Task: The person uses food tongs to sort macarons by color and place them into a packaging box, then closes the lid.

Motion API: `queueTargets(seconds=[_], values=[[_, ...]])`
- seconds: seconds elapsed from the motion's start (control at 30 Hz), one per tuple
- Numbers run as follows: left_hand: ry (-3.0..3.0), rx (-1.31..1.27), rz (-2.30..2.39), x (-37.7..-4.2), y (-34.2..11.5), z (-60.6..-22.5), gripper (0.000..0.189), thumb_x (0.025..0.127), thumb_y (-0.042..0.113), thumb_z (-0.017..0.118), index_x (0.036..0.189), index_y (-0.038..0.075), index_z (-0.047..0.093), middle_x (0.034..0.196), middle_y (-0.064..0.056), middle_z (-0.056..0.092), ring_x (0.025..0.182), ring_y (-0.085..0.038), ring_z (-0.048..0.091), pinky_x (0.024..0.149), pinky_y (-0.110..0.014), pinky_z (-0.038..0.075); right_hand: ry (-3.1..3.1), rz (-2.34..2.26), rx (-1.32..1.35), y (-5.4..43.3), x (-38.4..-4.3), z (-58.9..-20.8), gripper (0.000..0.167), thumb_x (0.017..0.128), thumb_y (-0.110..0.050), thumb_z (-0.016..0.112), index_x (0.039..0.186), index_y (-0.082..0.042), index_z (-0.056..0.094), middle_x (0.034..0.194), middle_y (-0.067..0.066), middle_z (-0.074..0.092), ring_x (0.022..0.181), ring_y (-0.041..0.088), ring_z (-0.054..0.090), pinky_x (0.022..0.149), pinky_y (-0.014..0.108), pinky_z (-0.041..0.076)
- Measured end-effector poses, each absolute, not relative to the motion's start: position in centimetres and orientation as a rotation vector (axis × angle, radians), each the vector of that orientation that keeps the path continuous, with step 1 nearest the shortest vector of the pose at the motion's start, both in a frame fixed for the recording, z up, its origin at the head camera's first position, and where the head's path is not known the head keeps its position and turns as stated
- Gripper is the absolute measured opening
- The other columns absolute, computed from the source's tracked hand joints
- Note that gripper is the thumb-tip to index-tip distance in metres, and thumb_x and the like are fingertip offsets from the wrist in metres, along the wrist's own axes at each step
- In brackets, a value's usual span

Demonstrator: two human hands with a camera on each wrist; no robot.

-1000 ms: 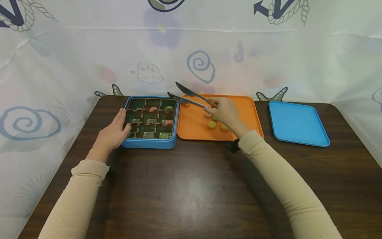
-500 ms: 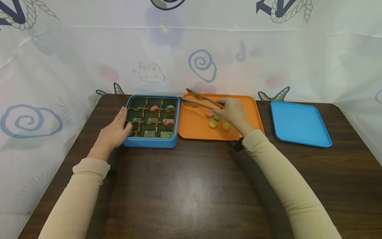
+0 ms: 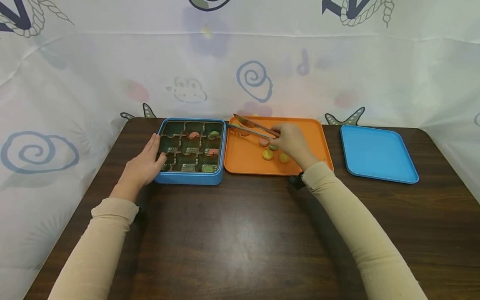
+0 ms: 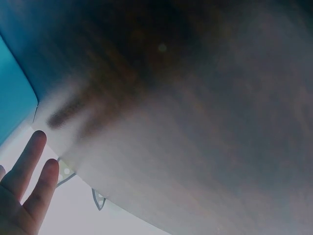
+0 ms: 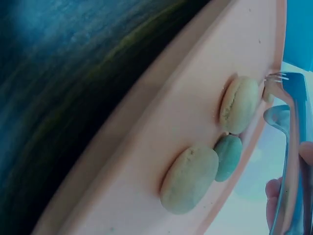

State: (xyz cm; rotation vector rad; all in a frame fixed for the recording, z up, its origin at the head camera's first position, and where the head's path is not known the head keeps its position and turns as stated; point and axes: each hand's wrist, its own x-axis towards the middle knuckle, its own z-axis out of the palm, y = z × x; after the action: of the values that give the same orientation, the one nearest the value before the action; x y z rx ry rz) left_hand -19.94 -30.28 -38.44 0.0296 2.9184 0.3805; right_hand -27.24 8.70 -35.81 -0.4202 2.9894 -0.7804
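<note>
Near the tabletop's (image 3: 232,233) far left corner, a blue box (image 3: 187,179) holds four cookies (image 3: 214,134); the orange tray (image 3: 243,160) beside it holds others. The left hand (image 3: 141,168) rests straight-fingered against the box; the right hand (image 3: 291,139) grips tongs (image 3: 262,127) over the tray.

Free dark-brown wooden surface (image 3: 232,229) between beige-sleeved forearms (image 3: 356,225); narrow lane between orange rectangular tray (image 3: 243,160) and light-blue rectangular tray (image 3: 378,154). Blue square compartmented box (image 3: 189,178) crowds orange tray's left edge; left fingers (image 3: 151,146) bar its outer side. Shiny metal tongs (image 3: 258,126) obstruct orange tray's far-left corner.
</note>
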Motion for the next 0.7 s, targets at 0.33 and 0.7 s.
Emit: queueTargets(seconds=[0.33, 0.7], values=[[2.929, 0.020, 0.389, -19.90, -30.16, -38.54, 0.068, 0.101, 0.043, 0.015, 0.151, 0.010, -0.016, 0.161, -0.012, -0.015, 0.136, -0.050, 0.030, 0.096, -0.067, 0.037, 2.944, -0.798, -0.432, 8.52, -27.22, -36.28, 0.034, 0.091, -0.015, 0.061, 0.123, -0.003, 0.064, 0.107, 0.017, 0.070, 0.082, 0.027, 0.061, 0.071, 0.036, 0.050], [2.905, 0.013, 0.375, -19.95, -30.12, -38.32, 0.068, 0.101, 0.043, 0.016, 0.151, 0.009, -0.017, 0.160, -0.012, -0.017, 0.138, -0.050, 0.027, 0.096, -0.067, 0.037, 2.899, -0.869, -0.378, 9.12, -27.28, -36.37, 0.039, 0.092, -0.016, 0.063, 0.127, -0.002, 0.061, 0.121, 0.019, 0.065, 0.102, 0.032, 0.062, 0.086, 0.044, 0.051]])
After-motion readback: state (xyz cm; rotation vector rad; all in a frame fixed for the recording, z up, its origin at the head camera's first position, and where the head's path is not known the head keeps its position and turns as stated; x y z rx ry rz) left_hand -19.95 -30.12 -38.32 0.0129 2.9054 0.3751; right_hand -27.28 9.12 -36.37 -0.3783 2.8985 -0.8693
